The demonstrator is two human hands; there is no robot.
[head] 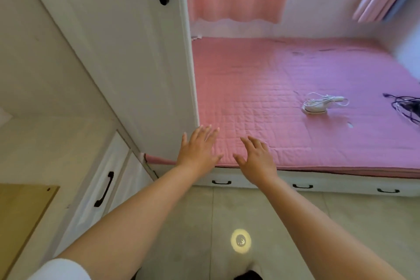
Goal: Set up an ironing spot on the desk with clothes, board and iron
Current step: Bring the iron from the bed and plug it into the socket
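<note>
Bare forearms w/ short white sleeve (61, 268) on left arm; no rings, watch etc.

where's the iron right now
In the head view the white iron lies on the pink bed cover, right of centre, with its cord bundled on it. It is well beyond both open hands, with a dark tangle of cables to its right.

1. Iron (318, 105): small, white, lying on the pink quilted bed cover (261, 98), right of frame centre
2. Its white cord, loosely looped over and around the body
</note>
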